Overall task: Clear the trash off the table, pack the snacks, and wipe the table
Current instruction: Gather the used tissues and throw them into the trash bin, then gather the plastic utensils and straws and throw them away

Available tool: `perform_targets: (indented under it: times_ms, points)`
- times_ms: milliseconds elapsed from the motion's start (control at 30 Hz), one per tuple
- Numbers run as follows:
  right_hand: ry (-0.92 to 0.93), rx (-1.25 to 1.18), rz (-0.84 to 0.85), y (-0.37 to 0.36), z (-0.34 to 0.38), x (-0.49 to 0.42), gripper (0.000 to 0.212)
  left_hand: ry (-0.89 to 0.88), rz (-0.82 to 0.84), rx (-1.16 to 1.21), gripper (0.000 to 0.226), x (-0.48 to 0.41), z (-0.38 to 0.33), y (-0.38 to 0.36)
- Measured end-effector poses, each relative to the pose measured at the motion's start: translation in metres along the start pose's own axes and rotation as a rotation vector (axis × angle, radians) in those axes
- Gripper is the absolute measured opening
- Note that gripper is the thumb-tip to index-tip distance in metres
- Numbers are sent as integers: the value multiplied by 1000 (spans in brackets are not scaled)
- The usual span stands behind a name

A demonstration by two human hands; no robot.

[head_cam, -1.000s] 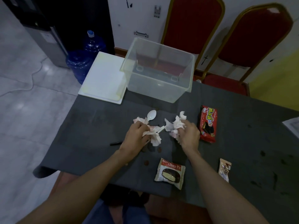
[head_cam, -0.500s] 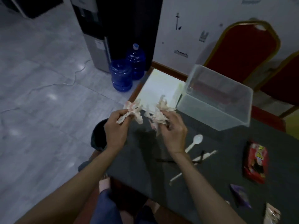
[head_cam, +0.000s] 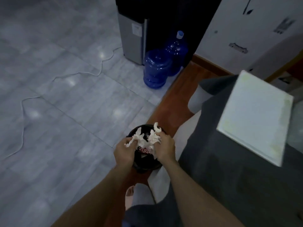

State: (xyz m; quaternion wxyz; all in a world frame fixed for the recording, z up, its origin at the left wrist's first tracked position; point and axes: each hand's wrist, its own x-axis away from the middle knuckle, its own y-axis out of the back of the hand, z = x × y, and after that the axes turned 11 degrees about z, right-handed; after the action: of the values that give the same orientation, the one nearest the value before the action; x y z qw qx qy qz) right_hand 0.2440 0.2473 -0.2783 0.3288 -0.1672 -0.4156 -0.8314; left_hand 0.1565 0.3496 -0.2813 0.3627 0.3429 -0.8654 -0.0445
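Both hands hang over a black bin (head_cam: 145,167) that stands on the floor just beside the table (head_cam: 229,174). The left hand (head_cam: 124,151) has its grip curled round a crumpled white paper wad, the left tissue (head_cam: 136,140). Its fingers are bent and pinch the paper, so that ragged ends stick out past the knuckles. The right hand (head_cam: 165,148) does the same with the right tissue (head_cam: 155,139): its grip is closed on the wad, and one torn tail stands up above the fingers. The two tissues sit close together, nearly touching, right above the bin's mouth, each in the hand that holds it. Down in the bin, between the two hands, lies a red wrapper (head_cam: 144,149) with white lettering too blurred to read. The table is draped in a dark grey cloth that falls over its edge. A white board (head_cam: 255,118) lies flat on the cloth, well apart from the hands. Beyond the bin, two blue water jugs (head_cam: 157,68) stand together on the floor beside a grey dispenser (head_cam: 132,35). A thin white cable (head_cam: 65,77) snakes across the pale tiles. Below the forearms a foot in a grey sock (head_cam: 141,194) shows near the bin. The whole view is dim and somewhat smeared.
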Motion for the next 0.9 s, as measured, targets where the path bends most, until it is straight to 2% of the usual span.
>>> perform_targets:
  times_ms: [167, 233, 300, 367, 467, 567, 633, 733, 800, 900]
  points:
    - [-112, 5, 105, -70, -55, -74, 36, 173, 113, 78, 21, -82, 66, -26]
    - [-154, -36, 160, -88, -74, -94, 37, 278, 220, 232, 16, -107, 82, -36]
    - [-188, -41, 236, -107, -93, -111, 43, 424, 318, 349, 21, -129, 99, -42]
    - [-211, -36, 274, -119, -105, -122, 50, 498, 355, 398, 24, -142, 110, -44]
    - [-270, -47, 228, -123, -106, -126, 49, 451, 358, 407, 24, -145, 119, -41]
    - [-274, -43, 216, -111, -90, -112, 43, 466, 385, 404, 49, -135, 111, -30]
    - [-241, -39, 188, -100, -71, -98, 39, 454, 371, 370, 51, -122, 94, -19]
    - [-210, -91, 81, -67, -33, -71, 36, 399, 390, 363, 43, -82, 41, 2]
    - [-172, -121, 13, -47, -10, -51, 36, 336, 404, 348, 28, -55, 11, 11]
    - [-40, -183, -88, -5, 26, 0, 35, 255, 381, 261, 18, -10, -29, 27]
